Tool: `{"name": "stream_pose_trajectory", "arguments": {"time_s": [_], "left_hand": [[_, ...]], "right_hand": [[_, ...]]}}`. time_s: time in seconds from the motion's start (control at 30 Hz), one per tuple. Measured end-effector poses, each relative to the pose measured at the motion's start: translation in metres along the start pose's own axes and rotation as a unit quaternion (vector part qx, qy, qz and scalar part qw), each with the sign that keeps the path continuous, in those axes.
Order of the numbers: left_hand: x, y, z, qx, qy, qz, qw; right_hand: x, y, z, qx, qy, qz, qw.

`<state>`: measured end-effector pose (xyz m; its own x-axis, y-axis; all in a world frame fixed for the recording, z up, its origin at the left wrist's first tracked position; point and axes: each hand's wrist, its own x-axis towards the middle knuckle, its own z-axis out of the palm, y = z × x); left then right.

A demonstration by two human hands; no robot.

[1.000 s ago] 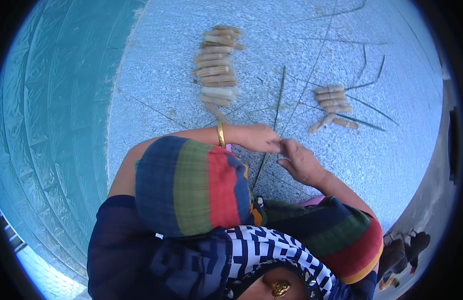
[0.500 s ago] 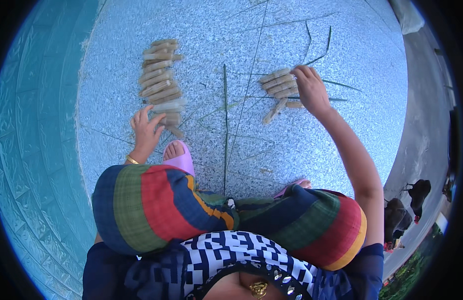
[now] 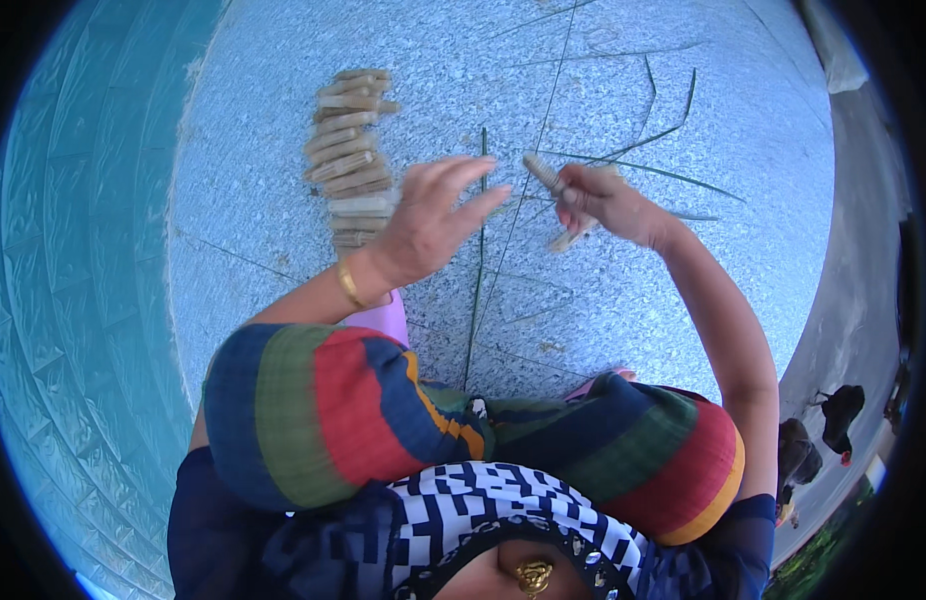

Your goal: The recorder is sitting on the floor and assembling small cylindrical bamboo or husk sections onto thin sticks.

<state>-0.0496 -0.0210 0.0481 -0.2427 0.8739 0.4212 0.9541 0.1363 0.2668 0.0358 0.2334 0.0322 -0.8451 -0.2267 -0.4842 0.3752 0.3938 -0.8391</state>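
1. Right hand (image 3: 608, 200), upper centre-right of the frame, has its fingers closed round a short tan ridged roll (image 3: 545, 173), held above the speckled stone floor (image 3: 683, 300).
2. Left hand (image 3: 433, 215), centre, is raised with fingers spread, holding nothing.
3. Row of stacked tan rolls (image 3: 345, 150) lies upper left, just beside the left hand.
4. Long green leaf strips (image 3: 478, 270) cross the floor between the hands.
5. Striped knees (image 3: 383, 420) fill the lower frame.

An outdoor work spot on a speckled stone floor (image 3: 683, 300) (leaf strips (image 3: 623, 160) scattered about).
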Motion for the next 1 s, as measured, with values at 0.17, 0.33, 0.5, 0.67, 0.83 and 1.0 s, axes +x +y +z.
{"name": "stream_pose_trajectory", "arguments": {"time_s": [0.17,0.33,0.5,0.67,0.83,1.0], "left_hand": [[0.024,0.018,0.015,-0.011,-0.082,0.022,0.996],[0.019,0.022,0.025,-0.088,-0.184,0.016,0.979],[0.011,0.022,0.025,-0.42,-0.394,-0.268,0.773],[-0.01,0.016,0.023,-0.72,-0.351,-0.368,0.473],[-0.003,0.031,0.018,-0.734,-0.186,-0.326,0.566],[0.0,0.03,0.023,-0.686,-0.17,-0.307,0.638]], "right_hand": [[-0.014,-0.008,0.028,0.394,-0.166,0.031,0.904],[-0.02,-0.004,0.033,0.272,-0.216,0.038,0.937],[-0.028,-0.022,0.038,-0.303,-0.069,-0.177,0.934],[-0.033,-0.006,0.033,-0.305,0.079,-0.233,0.92],[-0.035,-0.005,0.051,0.127,0.06,-0.148,0.979],[-0.046,-0.001,0.057,0.273,0.064,-0.134,0.951]]}}
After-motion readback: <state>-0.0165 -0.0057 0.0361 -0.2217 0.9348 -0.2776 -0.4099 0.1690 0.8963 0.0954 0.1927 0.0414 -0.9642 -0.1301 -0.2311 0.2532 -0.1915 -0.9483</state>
